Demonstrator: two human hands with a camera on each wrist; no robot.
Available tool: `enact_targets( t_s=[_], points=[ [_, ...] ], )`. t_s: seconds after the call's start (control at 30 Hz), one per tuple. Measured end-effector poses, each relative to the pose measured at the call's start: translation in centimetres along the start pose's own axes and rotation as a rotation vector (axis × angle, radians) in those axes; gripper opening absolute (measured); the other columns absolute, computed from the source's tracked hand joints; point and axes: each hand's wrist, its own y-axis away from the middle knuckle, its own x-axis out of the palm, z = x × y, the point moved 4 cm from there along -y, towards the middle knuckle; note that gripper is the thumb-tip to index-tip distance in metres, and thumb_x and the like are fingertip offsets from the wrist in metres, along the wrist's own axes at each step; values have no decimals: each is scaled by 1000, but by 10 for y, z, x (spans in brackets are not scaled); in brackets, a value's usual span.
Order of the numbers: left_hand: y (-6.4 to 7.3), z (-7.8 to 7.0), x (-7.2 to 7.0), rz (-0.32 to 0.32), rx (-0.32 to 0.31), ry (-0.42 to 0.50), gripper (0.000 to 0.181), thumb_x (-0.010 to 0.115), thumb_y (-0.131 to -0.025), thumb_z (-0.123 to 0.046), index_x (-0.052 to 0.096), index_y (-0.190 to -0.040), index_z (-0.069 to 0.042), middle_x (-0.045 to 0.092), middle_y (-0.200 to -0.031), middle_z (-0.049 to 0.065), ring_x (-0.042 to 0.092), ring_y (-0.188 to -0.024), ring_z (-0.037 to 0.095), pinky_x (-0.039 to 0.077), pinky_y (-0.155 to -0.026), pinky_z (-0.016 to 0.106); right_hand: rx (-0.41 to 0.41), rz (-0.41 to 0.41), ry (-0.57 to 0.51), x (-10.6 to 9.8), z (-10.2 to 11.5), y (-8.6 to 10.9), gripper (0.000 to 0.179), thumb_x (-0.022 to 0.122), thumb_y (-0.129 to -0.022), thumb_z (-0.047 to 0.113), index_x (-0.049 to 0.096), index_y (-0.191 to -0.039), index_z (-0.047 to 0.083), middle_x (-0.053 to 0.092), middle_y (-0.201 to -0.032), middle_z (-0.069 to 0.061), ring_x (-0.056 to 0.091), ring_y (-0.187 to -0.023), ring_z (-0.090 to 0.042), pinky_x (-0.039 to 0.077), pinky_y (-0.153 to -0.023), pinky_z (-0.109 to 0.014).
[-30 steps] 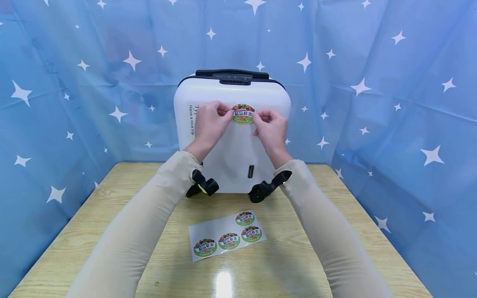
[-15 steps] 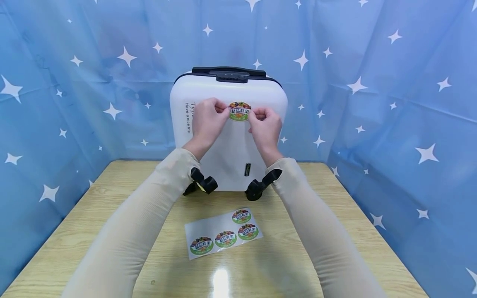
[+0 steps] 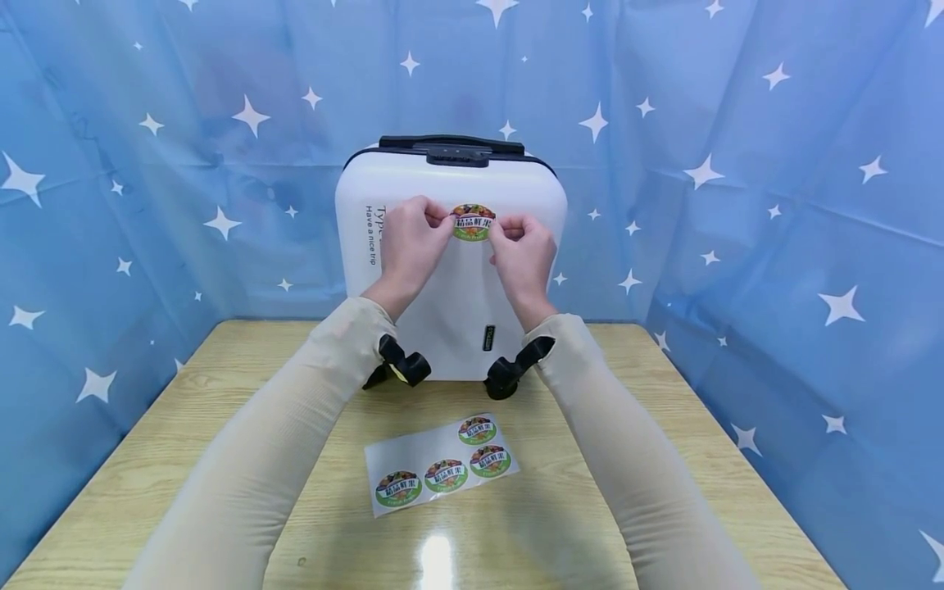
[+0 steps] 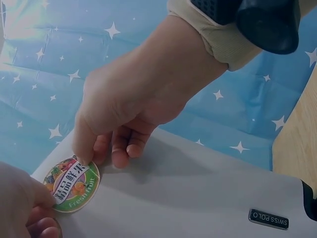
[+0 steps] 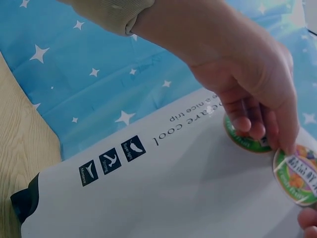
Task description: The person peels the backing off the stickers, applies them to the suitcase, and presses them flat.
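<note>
A white suitcase [image 3: 457, 319] stands upright on the table. Near its top, an oval fruit sticker [image 3: 473, 222] with a green lower edge lies close over the front face. My left hand [image 3: 415, 238] pinches the sticker's left edge between thumb and index finger. At the opposite edge, the thumb and index finger of my right hand [image 3: 525, 254] pinch it as well. In the right wrist view, a second fruit sticker [image 5: 237, 140] shows on the suitcase, partly covered by my left hand; the head view hides it.
A sticker sheet [image 3: 413, 451] with several fruit stickers lies on the wooden table [image 3: 590, 459] in front of the suitcase. The suitcase has a black top handle [image 3: 450, 146] and a small black label [image 3: 488, 338]. Behind hangs a blue star-patterned curtain [image 3: 457, 98].
The head view has shifted slightly, moving the scene a little to the left. Both hands keep the sticker at nearly the same place on the suitcase.
</note>
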Motion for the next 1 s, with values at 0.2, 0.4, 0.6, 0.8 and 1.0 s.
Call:
enact_targets(
  t_s=[0.2, 0.4, 0.6, 0.8, 1.0],
  points=[
    [1, -1, 0, -13, 12, 16, 13, 63, -88, -17, 66, -89, -5, 67, -85, 6, 61, -74, 11, 48, -64, 18, -3, -6, 9, -1, 3, 1, 16, 61, -89, 19, 64, -89, 3, 63, -80, -6, 59, -59, -16, 51, -57, -24],
    [4, 5, 0, -28, 5, 34, 18, 65, -88, -22, 64, -85, -4, 65, -81, 6, 59, -72, 12, 48, -63, 21, 7, -15, 19, -2, -1, 3, 18, 62, -89, 22, 62, -86, 4, 62, -78, -7, 58, -57, -16, 51, -57, -24],
    [7, 15, -2, -46, -19, 41, 24, 68, -85, -28, 64, -86, -4, 64, -82, 7, 58, -72, 14, 48, -62, 24, 22, -31, 32, -6, -5, 6, 24, 65, -88, 28, 61, -86, 4, 62, -77, -6, 57, -56, -16, 50, -54, -25],
    [11, 22, -2, -41, -56, 53, 25, 69, -85, -28, 64, -90, -4, 65, -87, 7, 58, -74, 14, 49, -64, 24, 18, -32, 38, -7, -10, 8, 26, 66, -86, 31, 62, -85, 5, 62, -76, -6, 56, -54, -15, 49, -52, -25],
    [12, 23, -2, -40, -69, 79, 23, 69, -85, -27, 63, -88, -5, 63, -83, 5, 57, -73, 13, 47, -64, 23, 28, -37, 46, -7, -14, 9, 25, 67, -87, 28, 61, -85, 4, 60, -75, -5, 55, -53, -15, 48, -51, -24]
  ],
)
